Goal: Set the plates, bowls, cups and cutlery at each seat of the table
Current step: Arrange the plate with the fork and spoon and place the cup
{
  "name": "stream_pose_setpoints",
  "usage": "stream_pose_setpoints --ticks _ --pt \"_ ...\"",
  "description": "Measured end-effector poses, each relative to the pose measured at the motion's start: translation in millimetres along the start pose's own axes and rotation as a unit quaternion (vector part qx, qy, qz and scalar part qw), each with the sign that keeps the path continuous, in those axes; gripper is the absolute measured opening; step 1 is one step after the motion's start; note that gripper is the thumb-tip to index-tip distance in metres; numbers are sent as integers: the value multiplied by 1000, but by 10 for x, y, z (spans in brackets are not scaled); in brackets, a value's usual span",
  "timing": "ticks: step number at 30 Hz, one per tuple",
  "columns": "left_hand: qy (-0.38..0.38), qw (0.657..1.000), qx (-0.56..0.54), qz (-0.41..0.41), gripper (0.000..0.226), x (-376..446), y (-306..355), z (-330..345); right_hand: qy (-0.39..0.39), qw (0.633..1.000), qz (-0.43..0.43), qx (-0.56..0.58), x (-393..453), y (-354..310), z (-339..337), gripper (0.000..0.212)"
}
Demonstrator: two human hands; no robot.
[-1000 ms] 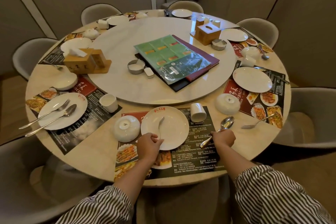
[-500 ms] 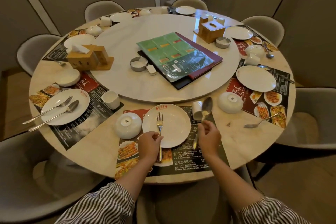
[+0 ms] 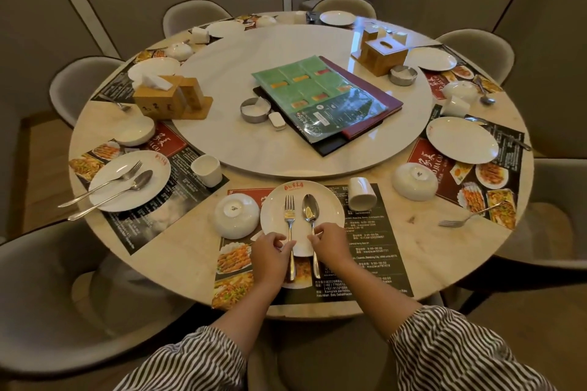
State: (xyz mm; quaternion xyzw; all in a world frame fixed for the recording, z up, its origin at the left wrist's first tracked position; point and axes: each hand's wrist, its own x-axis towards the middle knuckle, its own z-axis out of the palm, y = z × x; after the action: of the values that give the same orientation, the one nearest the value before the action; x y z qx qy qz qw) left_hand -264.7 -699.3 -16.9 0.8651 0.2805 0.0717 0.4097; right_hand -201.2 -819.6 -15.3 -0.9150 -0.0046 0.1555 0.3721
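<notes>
Your left hand (image 3: 269, 252): it pinches the handle of the fork (image 3: 289, 225), which lies tines-forward on the plate (image 3: 330, 209), much as it did half a second ago.
Your right hand (image 3: 331, 244): fingers are closed on the handle of the spoon (image 3: 310, 216); half a second ago you held that spoon up by the cup, and now it lies on the plate just right of the fork, bowl forward.
Handles: both run back off the plate's near rim over the placemat (image 3: 374, 251); your hands cover their middles, so the exact finger contact is hard to make out.
Beside the plate: an upturned bowl (image 3: 235, 215) sits just left, and a cup (image 3: 361, 193) lies on its side just beyond the right rim, as before.
Left seat: another plate (image 3: 104, 190) carries its own fork and spoon, with an upright cup (image 3: 207, 170) near it.
Right seat: a bare plate (image 3: 462, 140), an upturned bowl (image 3: 414, 180) and a loose fork (image 3: 467, 218) on the table.
Turntable (image 3: 222, 149): menus (image 3: 320, 95) and wooden tissue boxes (image 3: 160, 97) rest on it.
Far seats: small and dim; their cutlery cannot be told.
</notes>
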Motion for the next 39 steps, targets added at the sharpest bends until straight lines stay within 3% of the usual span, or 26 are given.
stream_pose_setpoints --ticks 7,12,16,21,29,36,39 --pt "11 999 -36 -38 30 13 13 12 23 1000 -3 13 47 7 -18 25" --pt "62 989 -96 -89 48 18 -65 -16 139 987 58 50 20 115 -158 39" --pt "22 989 -123 -80 48 9 -68 -23 97 983 122 95 11 193 -222 35" --pt "-1 991 -111 -74 51 -24 -99 -43 74 978 138 141 -90 293 -153 16" --pt "-16 985 -155 -70 57 -367 -257 -55 63 967 144 199 -586 473 -96 15" --pt "-44 981 -177 -70 60 -665 -301 -79 64 960 146 230 -860 635 -96 26" --pt "-53 982 -164 -74 64 -713 -290 -99 49 953 149 260 -943 604 -117 43"
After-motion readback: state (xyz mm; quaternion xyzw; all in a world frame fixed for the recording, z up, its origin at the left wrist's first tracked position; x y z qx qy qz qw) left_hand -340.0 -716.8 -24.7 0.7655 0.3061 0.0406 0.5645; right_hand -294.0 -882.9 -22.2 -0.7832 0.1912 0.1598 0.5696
